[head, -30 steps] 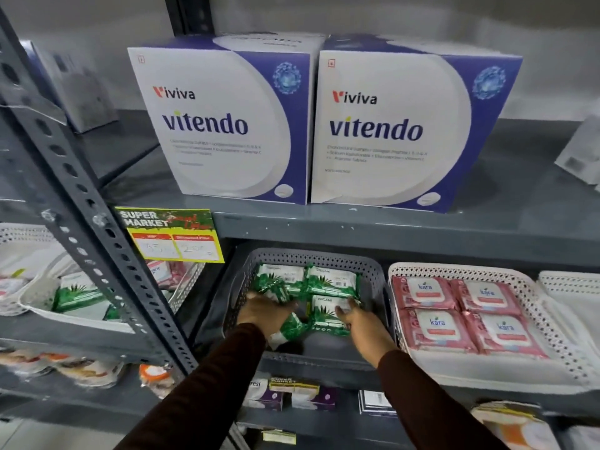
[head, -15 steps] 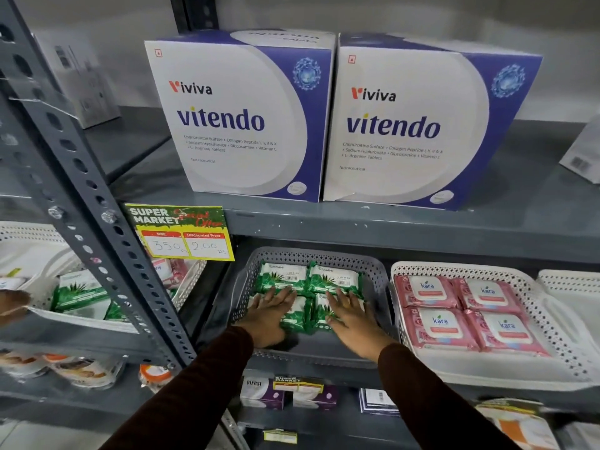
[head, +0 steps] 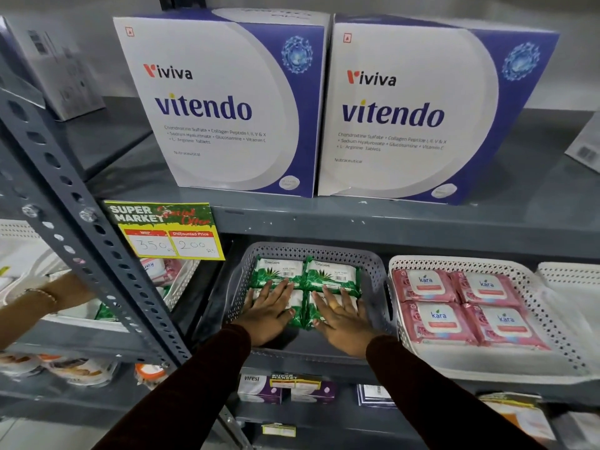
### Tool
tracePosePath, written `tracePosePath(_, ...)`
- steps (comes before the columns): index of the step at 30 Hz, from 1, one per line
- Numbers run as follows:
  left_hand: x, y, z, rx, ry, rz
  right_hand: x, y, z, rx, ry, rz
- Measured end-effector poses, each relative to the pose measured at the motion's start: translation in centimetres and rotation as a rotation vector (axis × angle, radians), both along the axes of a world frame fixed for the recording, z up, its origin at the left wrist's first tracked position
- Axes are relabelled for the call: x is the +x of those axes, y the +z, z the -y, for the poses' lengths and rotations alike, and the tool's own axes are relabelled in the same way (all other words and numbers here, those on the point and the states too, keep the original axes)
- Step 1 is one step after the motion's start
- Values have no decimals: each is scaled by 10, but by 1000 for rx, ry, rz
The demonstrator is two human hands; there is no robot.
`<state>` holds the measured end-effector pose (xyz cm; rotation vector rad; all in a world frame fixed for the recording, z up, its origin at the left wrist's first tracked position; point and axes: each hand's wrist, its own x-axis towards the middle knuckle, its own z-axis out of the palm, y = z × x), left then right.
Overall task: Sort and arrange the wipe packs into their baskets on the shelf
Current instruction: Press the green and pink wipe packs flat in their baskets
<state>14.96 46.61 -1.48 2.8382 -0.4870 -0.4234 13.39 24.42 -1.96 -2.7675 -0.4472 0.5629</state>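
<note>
Green packs almost tidy, pink ones done.

My left hand (head: 269, 315) and right hand (head: 342, 318) lie flat and open on the green packs (head: 306, 276) in the grey basket (head: 373, 271), gripping nothing; pink packs (head: 454, 306) sit neat.

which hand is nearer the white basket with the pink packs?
Right. The right hand lies flat on the green packs by the grey basket's right wall, next to the white basket; the left hand is farther left.
</note>
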Motion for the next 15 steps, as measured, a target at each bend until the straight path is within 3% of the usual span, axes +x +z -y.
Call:
tracePosePath(6,-3,3,-1,17,19,0,1,4,-8,-10,-8,18)
tracePosePath(9,-5,11,11,71,73,-16,-5,14,2,180,-60,25)
tracePosePath(13,-11,18,55,-74,119,121,-28,35,55,581,-220,354)
tracePosePath(15,-22,26,99,-248,13,211,-41,38,104,600,-320,477)
